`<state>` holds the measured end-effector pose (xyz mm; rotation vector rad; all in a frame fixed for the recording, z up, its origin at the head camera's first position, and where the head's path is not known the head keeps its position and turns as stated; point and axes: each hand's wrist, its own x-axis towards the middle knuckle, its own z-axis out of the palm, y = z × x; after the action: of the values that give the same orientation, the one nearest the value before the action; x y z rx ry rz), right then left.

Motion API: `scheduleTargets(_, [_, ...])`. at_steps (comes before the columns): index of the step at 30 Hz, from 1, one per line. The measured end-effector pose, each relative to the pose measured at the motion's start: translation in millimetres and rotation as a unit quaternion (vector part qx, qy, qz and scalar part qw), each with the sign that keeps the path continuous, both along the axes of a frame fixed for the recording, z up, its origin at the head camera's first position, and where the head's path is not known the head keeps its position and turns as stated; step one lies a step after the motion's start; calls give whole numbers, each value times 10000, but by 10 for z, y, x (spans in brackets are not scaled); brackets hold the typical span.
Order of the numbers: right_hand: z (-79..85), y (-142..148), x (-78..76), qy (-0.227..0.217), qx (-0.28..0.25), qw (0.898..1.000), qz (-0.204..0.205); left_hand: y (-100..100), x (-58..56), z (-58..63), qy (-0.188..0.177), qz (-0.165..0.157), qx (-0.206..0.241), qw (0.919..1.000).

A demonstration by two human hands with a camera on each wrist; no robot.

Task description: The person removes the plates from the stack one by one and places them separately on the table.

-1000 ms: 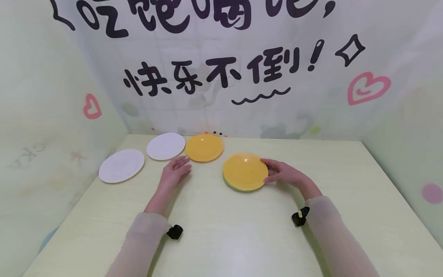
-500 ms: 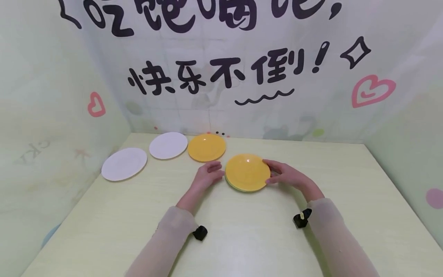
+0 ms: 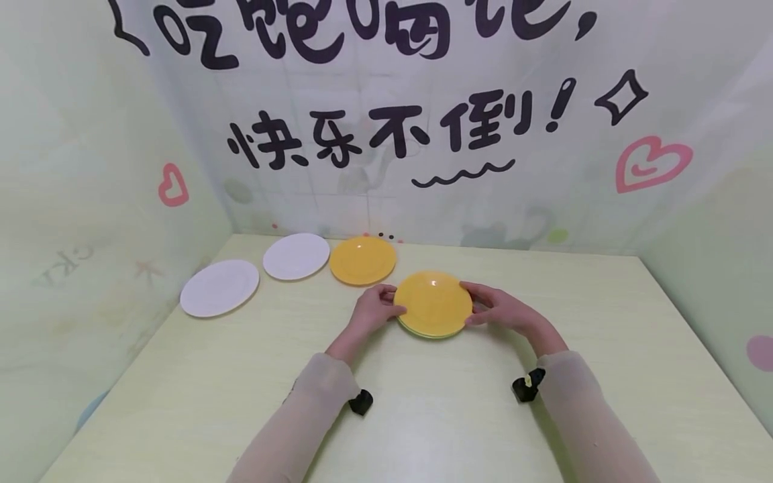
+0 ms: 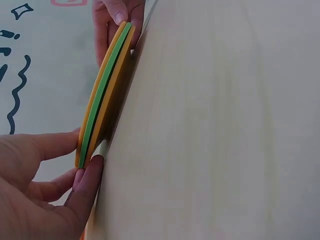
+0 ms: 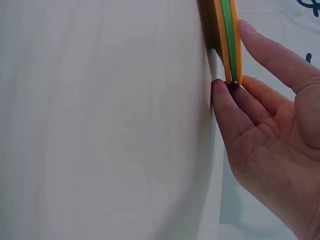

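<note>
A stack of plates (image 3: 433, 305) lies in the middle of the table, yellow on top. Side-on in the left wrist view, a green plate (image 4: 100, 95) shows sandwiched between two yellow ones. My left hand (image 3: 373, 310) grips the stack's left edge, thumb over the top plate's rim and fingertips low by the tabletop. On the opposite edge my right hand (image 3: 504, 310) holds the rim between thumb and fingers. The right wrist view shows that thumb on the upper plate (image 5: 236, 45), with the other fingers at the lower edge.
A single yellow plate (image 3: 363, 260) lies behind the stack, to its left. Two white plates (image 3: 296, 256) (image 3: 220, 288) continue the row toward the left edge of the pale table (image 3: 435, 416). A printed cloth wall (image 3: 338, 87) closes off the back and sides.
My left hand has moved right, from near the white and single yellow plates to the stack's left edge, and now grips it. The right hand stays at the stack's right edge.
</note>
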<state>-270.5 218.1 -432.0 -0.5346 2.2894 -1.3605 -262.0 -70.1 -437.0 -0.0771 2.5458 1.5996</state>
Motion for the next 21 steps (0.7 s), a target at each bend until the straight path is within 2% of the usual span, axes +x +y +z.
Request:
scheduleTargets(2, [-4, -11, -1, -16, 4, 10000, 20, -21, -4, -11, -31, 83, -31, 10000])
scheduleTargets(7, [-25, -38, 9, -39, -24, 10000, 74, -76, -11, -45, -156, 270, 311, 9990])
scheduleTargets(12, [-24, -39, 31, -21, 2, 10000, 48, -82, -5, -52, -57, 270, 610, 9978])
scheduleTargets(15, [-4, -23, 42, -15, -12, 10000, 11, -76, -9, -27, -43, 306, 832, 9961])
scheduleTargets(21, [21, -15, 24, 4, -54, 10000, 37, -155, -19, 54, -241, 436, 1449, 9882])
